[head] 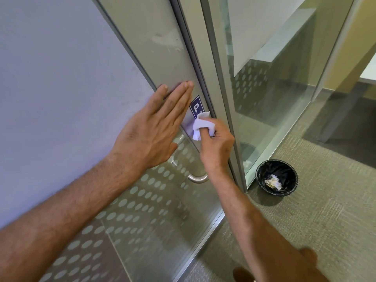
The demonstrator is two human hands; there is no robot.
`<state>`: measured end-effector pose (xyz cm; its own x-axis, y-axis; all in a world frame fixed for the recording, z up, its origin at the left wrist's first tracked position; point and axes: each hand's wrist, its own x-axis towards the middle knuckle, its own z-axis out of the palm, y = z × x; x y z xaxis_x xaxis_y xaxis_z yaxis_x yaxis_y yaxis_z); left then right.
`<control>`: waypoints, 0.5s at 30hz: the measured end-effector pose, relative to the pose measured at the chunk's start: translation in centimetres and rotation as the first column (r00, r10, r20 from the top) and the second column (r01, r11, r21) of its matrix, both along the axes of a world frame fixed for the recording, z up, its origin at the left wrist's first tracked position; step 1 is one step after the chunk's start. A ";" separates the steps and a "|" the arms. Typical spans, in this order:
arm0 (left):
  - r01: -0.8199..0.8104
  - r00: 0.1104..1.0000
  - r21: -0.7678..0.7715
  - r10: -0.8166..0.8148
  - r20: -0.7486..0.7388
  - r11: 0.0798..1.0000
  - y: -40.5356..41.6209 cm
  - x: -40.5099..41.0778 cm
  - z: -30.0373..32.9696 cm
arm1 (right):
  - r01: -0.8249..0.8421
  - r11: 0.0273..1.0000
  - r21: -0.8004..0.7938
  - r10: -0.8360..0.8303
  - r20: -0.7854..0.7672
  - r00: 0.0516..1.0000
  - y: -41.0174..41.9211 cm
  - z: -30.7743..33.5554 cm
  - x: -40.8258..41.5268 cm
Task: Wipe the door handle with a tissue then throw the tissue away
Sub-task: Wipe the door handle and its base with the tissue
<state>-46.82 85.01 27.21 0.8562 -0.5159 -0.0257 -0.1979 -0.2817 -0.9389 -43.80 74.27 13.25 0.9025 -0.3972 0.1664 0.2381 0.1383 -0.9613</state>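
The wiping step is in hand, judged from where the tissue sits. Taking the door handle (196, 177) as the landmark and reading from the left: up and to the left of it the left hand (150, 129) lies flat and released against the frosted glass door (142, 47), fingers straight and together, holding nothing, apparently bracing the door (only the curved lower end of the handle shows clearly; the rest is hidden behind the two hands). Just above the handle's visible end, the right hand (215, 147) is clenched around a crumpled white tissue (202, 125), pressing it toward the upper part of the handle or the plate behind it; which of the two it touches I cannot tell. Directly above the tissue is a dark blue sticker (195, 105) with a white "P"; the remaining letters are covered, so it may read "PUSH" or "PULL". To the right of the handle and lower, on the carpet beside the glass partition, stands a small round bin (264, 169) with a black liner and some crumpled paper already inside. The next move calls for carrying the wipe down the bar to its lower bend, then taking the tissue rightward to the bin and letting go.
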 end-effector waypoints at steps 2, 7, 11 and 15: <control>0.008 1.000 0.013 -0.008 0.005 1.000 0.0 0.0 -0.1 | 0.083 0.979 -0.185 -0.069 0.078 0.995 0.9 0.0 -0.6; 0.017 1.000 0.024 -0.017 0.015 1.000 0.0 -0.1 0.1 | 0.002 0.945 -0.328 0.077 0.229 0.970 0.7 -1.1 -1.8; -0.001 1.000 0.013 0.001 0.010 1.000 -0.2 -0.1 0.1 | -0.027 0.969 -0.246 0.047 0.076 0.996 -0.6 -1.1 -1.5; -0.003 1.000 0.009 0.003 0.003 1.000 -0.2 -0.2 0.2 | 0.078 0.972 -0.221 -0.053 0.117 0.992 0.5 0.0 -0.3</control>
<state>-47.02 84.77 27.39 0.8578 -0.5132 -0.0278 -0.1941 -0.2734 -0.9421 -44.14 74.75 13.20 0.8472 -0.3960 0.3543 0.3448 -0.0977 -0.9336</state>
